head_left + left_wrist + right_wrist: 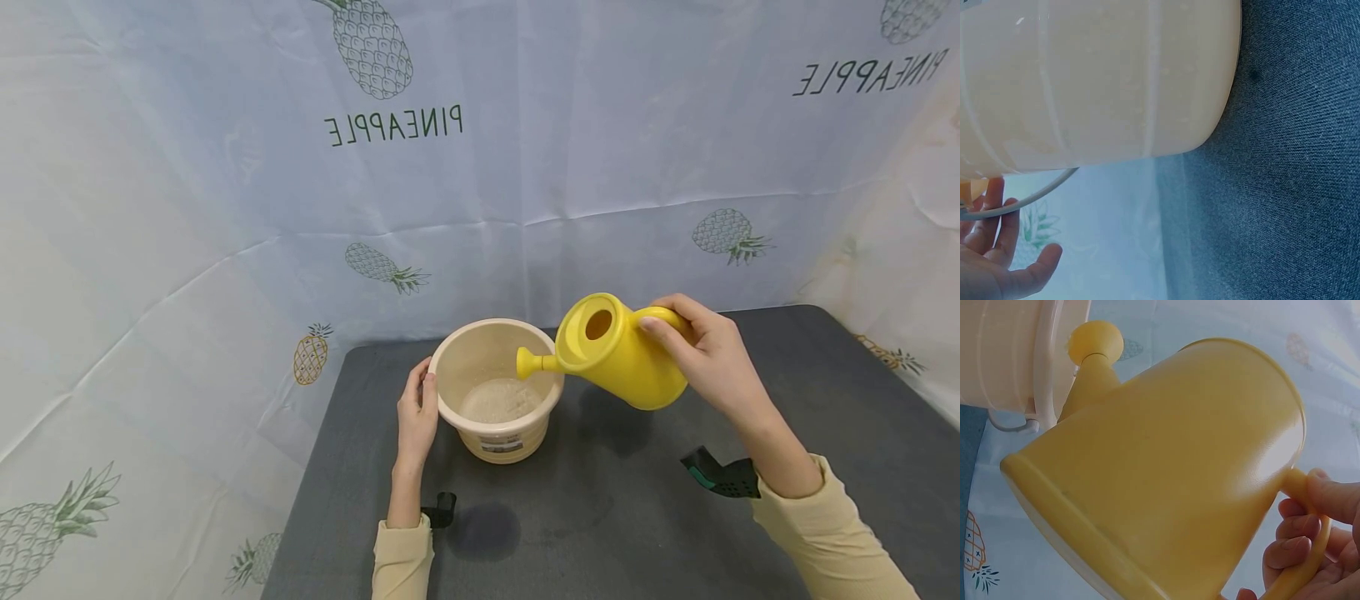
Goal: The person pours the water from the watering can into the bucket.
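In the head view, a cream plastic bucket point(501, 446) stands upright on the dark table. My left hand point(417, 414) rests against its left side near the rim, and in the left wrist view the fingers lie loosely beside the thin grey bucket handle point(1054, 185). My right hand point(705, 350) grips the handle of a yellow watering can point(637, 367), held above the table and tilted left. Its round sprinkler head point(527, 363) is over the bucket's opening. Clear liquid with a rippled surface shows at the bucket's bottom. The right wrist view shows curled fingers point(1291, 540) round the can's handle.
The dark grey table point(600, 533) extends to both sides and in front of the bucket. A white pineapple-print cloth point(600, 150) hangs behind and along the sides. Black straps with camera mounts point(723, 477) sit on both wrists.
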A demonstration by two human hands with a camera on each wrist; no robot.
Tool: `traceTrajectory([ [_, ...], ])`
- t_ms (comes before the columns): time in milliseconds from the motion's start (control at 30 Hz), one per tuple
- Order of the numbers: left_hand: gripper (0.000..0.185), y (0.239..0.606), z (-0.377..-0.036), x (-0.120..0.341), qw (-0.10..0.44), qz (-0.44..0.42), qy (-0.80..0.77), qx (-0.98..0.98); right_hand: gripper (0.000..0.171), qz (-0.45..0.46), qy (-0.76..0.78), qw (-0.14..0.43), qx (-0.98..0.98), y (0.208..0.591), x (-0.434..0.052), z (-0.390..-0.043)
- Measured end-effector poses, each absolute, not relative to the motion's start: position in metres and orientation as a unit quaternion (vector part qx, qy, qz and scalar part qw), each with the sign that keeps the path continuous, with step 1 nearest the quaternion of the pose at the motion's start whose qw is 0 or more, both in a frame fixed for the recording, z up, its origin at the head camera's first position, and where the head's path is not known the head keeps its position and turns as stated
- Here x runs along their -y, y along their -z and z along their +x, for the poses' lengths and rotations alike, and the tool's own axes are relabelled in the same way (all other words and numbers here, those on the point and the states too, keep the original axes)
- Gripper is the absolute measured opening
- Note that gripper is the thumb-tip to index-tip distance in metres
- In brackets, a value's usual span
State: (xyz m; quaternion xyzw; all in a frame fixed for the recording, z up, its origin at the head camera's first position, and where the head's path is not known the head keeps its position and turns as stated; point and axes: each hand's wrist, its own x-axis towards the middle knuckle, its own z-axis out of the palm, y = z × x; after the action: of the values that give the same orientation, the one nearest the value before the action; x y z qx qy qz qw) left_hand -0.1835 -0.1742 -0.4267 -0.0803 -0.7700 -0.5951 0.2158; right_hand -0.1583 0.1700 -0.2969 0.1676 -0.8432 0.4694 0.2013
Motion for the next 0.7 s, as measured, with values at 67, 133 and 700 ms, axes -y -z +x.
traceTrajectory([
  [67,0.038,0.435,-0.188,0.176,0.219,-0.079,0.595,0.77,0.013,0.167,-0.47,0.201,0.843,0.297,-0.17,-0.158],
  [133,0.038,0.441,-0.192,0.178,0.221,-0.076,0.594,0.77,0.014,0.166,-0.47,0.2,0.844,0.297,-0.17,-0.158],
  [700,0.037,0.42,-0.179,0.172,0.22,-0.084,0.589,0.773,0.013,0.172,-0.474,0.197,0.84,0.298,-0.17,-0.159],
])
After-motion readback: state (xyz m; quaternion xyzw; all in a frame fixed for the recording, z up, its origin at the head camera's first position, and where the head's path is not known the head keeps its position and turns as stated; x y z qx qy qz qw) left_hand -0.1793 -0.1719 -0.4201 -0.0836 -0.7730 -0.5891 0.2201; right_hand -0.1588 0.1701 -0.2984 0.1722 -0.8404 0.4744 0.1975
